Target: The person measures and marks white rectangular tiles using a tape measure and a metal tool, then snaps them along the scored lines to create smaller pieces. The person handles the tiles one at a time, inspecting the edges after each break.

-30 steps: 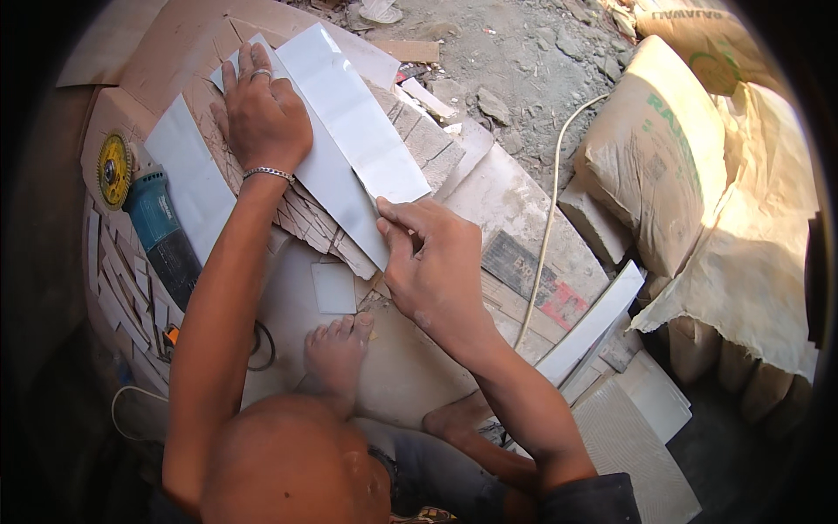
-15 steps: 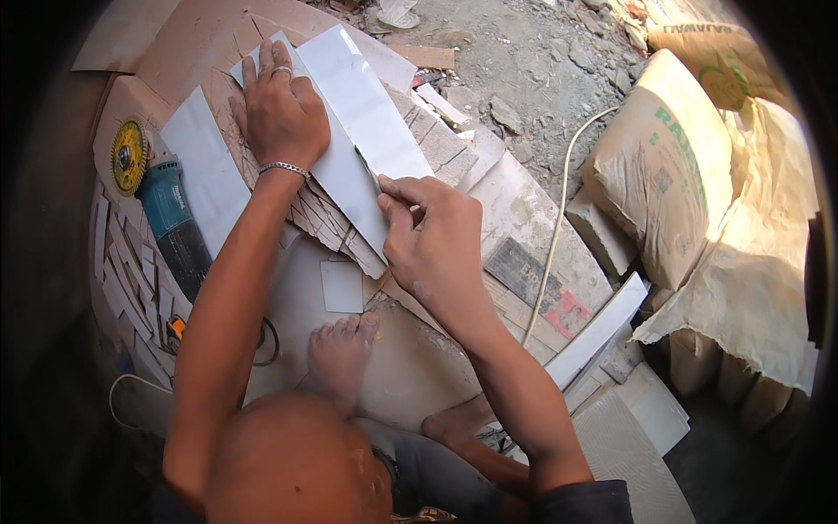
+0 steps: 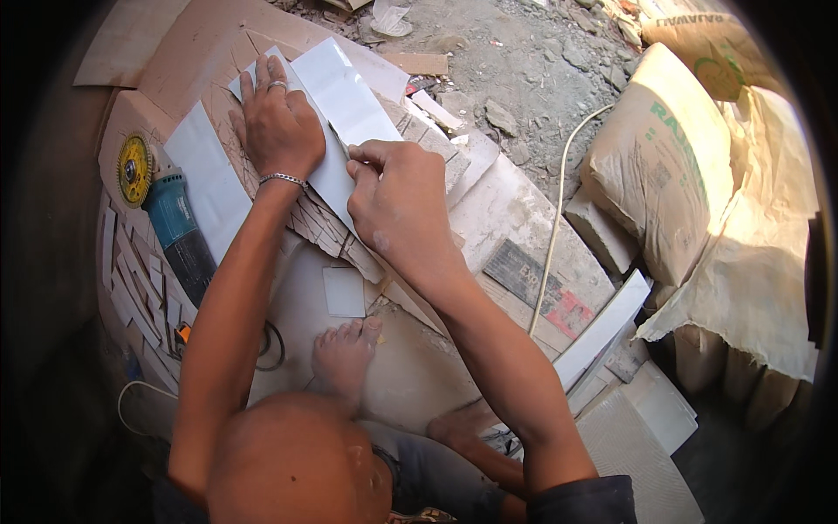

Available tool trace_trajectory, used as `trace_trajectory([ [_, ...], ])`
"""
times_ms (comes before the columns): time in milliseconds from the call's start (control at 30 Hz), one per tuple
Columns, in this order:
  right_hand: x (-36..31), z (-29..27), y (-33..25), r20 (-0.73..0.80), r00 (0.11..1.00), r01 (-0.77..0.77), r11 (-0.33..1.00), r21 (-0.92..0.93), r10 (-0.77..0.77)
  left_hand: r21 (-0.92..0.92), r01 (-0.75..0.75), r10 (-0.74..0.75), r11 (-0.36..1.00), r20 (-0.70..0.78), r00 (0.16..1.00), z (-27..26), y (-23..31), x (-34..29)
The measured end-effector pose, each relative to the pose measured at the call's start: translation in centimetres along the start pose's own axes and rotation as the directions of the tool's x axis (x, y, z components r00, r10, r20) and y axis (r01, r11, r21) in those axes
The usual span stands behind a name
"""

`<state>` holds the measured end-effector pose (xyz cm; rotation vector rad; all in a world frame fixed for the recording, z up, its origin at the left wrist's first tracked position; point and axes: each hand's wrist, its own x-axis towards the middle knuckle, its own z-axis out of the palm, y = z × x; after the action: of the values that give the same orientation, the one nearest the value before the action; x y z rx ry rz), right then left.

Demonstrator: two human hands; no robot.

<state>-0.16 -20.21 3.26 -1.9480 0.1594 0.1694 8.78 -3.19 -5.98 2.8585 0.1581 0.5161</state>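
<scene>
My left hand (image 3: 281, 122) lies flat, fingers stretched, on a white tile strip (image 3: 330, 185), pressing it onto cracked boards. My right hand (image 3: 397, 196) is closed in a pinch at the edge between this strip and a second white tile (image 3: 349, 92) on its right. A thin, dark, stick-like tool (image 3: 337, 136) pokes out from the pinch along that edge; its exact kind is too small to make out. Left of my left wrist lies another white tile (image 3: 208, 170). Beside it rests a teal and black angle grinder (image 3: 177, 214) with a yellow disc.
Narrow tile offcuts (image 3: 131, 279) lie below the grinder. A small square tile (image 3: 344, 292) is near my foot (image 3: 345, 349). Full paper sacks (image 3: 663, 157) stand at the right, with a pale cable (image 3: 563, 192) before them. Rubble (image 3: 524, 79) covers the far ground.
My right hand has slid up and left along the tile edge, away from me, still pinching the thin tool. The left hand stays pressed in place.
</scene>
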Motion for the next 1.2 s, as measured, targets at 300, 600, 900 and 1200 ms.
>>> trace_trajectory([
  [300,2.3,1.0,-0.2,-0.023,0.999,0.027,0.998,0.052,-0.026,-0.063,-0.017,0.016,0.998,-0.011,1.000,0.0,0.4,-0.1],
  [600,3.6,1.4,-0.6,-0.016,1.000,0.023,1.000,0.005,-0.022,-0.044,-0.012,0.013,0.999,0.013,1.000,0.5,0.0,0.2],
  [900,2.9,1.4,0.0,-0.028,0.999,0.033,0.998,0.045,-0.032,-0.052,-0.037,0.037,0.998,-0.001,0.999,0.5,0.0,-0.1],
  [1200,3.2,1.5,-0.1,-0.001,1.000,0.014,1.000,0.026,-0.014,-0.014,-0.025,0.025,1.000,-0.001,1.000,-0.1,0.3,-0.1],
])
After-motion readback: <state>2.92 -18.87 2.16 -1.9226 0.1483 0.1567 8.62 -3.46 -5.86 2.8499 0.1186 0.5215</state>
